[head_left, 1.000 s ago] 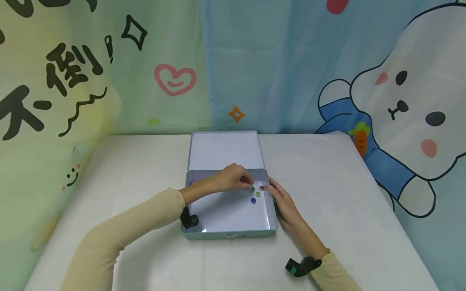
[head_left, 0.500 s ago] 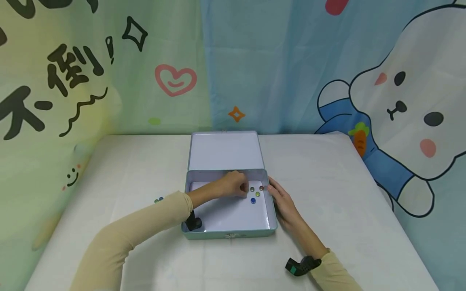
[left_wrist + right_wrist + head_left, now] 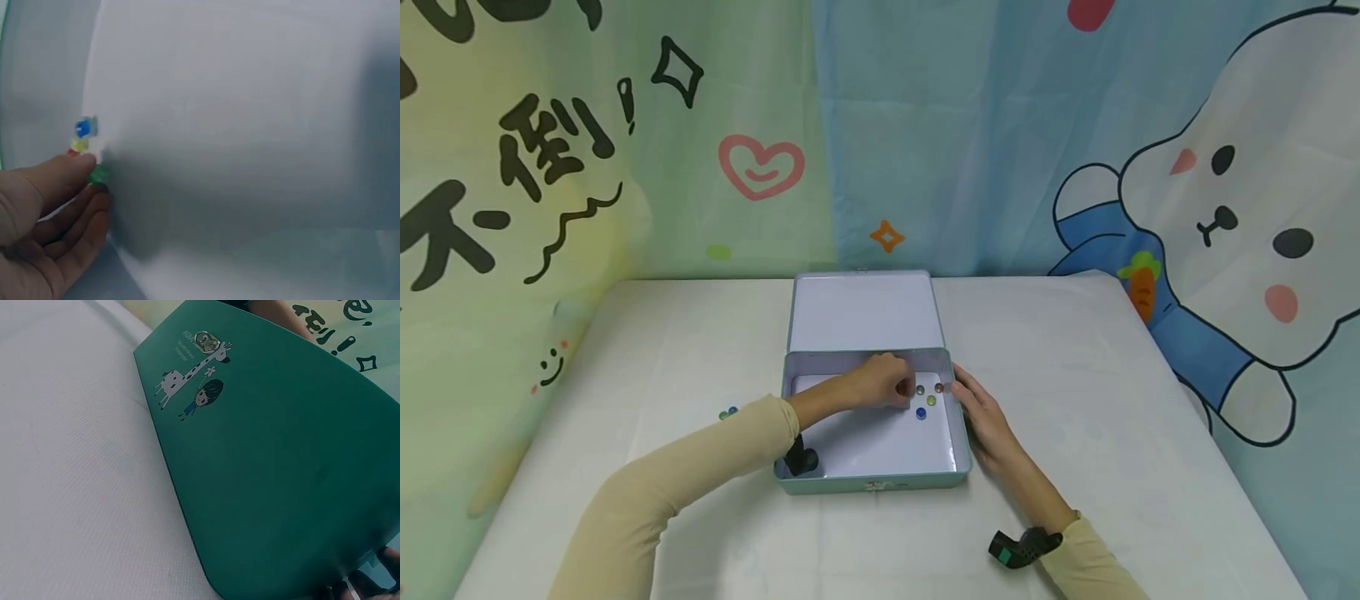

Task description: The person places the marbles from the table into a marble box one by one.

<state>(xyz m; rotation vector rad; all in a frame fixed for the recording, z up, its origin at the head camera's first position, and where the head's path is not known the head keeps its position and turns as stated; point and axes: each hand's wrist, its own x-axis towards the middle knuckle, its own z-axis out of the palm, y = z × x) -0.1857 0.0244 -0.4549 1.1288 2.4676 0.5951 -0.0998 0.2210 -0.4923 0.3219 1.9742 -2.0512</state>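
Observation:
The green tin box [image 3: 874, 483] lies on the table with its lid [image 3: 865, 312] tipped back. My left hand [image 3: 880, 382] is over its inside, fingers bent. In the left wrist view, thumb and fingertips pinch a green marble [image 3: 99, 174]. Just right of that hand, a dark green marble [image 3: 920, 389], a reddish-brown marble [image 3: 939, 387], a yellow-green marble [image 3: 931, 400] and a blue marble [image 3: 921, 413] lie on the box's floor. My right hand [image 3: 988, 421] holds the right wall, a fingertip over the rim. In the right wrist view its fingers [image 3: 390, 559] are partly cut off.
Two small marbles [image 3: 728, 412], one green and one blue, lie left of the box, next to the left sleeve [image 3: 700, 462]. White cloth [image 3: 1075, 375] covers the table. A printed curtain [image 3: 925, 150] hangs behind it.
My left hand has drawn back a little to the left from the marbles, then stays nearly still. Its forearm has shifted, uncovering the two marbles left of the box. The right hand has not moved.

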